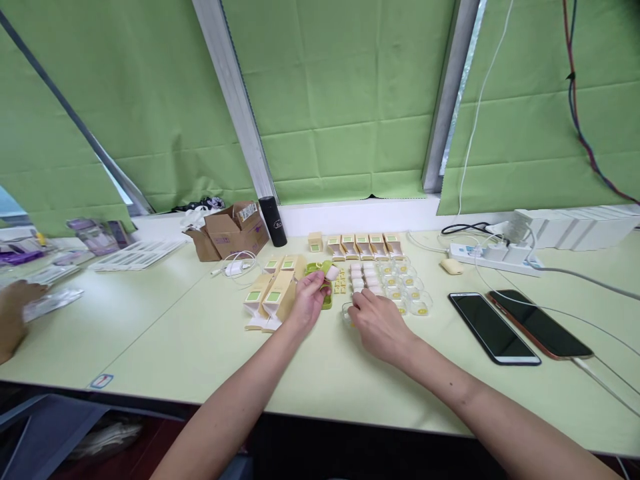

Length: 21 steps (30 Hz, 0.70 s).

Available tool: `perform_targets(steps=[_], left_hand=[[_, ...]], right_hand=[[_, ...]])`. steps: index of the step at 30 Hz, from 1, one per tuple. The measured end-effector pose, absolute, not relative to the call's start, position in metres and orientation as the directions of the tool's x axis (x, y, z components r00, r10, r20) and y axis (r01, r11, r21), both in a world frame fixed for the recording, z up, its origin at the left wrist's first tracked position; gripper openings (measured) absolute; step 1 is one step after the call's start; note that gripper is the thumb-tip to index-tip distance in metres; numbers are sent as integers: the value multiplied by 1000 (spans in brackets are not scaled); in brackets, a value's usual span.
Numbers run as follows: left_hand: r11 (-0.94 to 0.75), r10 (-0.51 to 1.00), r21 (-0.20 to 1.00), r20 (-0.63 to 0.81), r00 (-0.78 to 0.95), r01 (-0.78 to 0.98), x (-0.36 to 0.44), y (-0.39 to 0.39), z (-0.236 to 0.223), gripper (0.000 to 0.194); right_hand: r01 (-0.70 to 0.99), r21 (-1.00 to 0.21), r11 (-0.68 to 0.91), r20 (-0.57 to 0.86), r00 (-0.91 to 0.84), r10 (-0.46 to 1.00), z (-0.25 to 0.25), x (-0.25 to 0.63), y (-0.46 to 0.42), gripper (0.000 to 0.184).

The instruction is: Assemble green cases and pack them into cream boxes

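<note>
My left hand (311, 300) is closed, with a small pale pink block (331, 273) pinched at the thumb and fingertips. Green plastic cases (327, 301) lie at and under its fingers, partly covered. To the right, my right hand (377, 323) curls its fingers at a small clear plastic case (347, 313), most of which it hides. Beyond it stand rows of pink and white blocks (369, 272) and several clear cases with yellow centres (411, 282). Small yellow pieces (340, 281) lie between the hands. Cream boxes with green windows (277, 293) stand beside my left hand.
More cream boxes (365, 247) line the back. A brown carton (235, 233) and black bottle (273, 221) stand back left. Two phones (495, 328), a power strip (493, 257) and cables lie right. Another person's hand (17, 313) is far left.
</note>
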<state>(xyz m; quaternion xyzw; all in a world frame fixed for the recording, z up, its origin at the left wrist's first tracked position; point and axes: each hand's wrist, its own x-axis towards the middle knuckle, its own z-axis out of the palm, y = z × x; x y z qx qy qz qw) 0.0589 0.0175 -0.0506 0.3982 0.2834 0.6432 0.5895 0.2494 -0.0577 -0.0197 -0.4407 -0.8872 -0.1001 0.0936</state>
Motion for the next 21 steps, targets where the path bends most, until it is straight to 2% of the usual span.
perform_targets(steps=[2, 6, 11, 13, 15, 17, 19, 20, 21], left_hand=[[-148, 983, 833, 185, 17, -534, 59, 17, -50, 36], [-154, 981, 825, 194, 16, -544, 60, 16, -49, 35], [-167, 978, 811, 209, 11, -561, 60, 15, -47, 31], [-159, 979, 801, 202, 10, -576, 59, 16, -47, 30], [-151, 982, 792, 189, 3, -591, 58, 17, -48, 30], [-146, 984, 788, 180, -3, -598, 58, 19, -48, 31], [-140, 985, 786, 174, -2, -602, 58, 19, -48, 31], [-137, 985, 784, 171, -1, -605, 58, 19, -47, 32], [-136, 985, 782, 170, -2, -608, 58, 19, -47, 32]], right_hand=[[806, 70, 588, 272, -582, 766, -20, 248, -54, 17], [826, 5, 563, 303, -538, 787, -18, 249, -49, 42], [815, -120, 566, 232, -531, 815, -15, 247, -41, 33], [792, -235, 564, 235, -516, 824, -13, 247, -35, 37], [716, -439, 543, 274, -469, 840, -11, 248, -27, 42], [492, -718, 492, 336, -375, 864, -11, 250, -18, 44], [72, -931, 358, 323, -296, 899, -14, 252, -11, 45], [-164, -950, 265, 304, -302, 904, -15, 252, -9, 46], [-362, -919, 157, 281, -322, 904, -17, 252, -8, 46]])
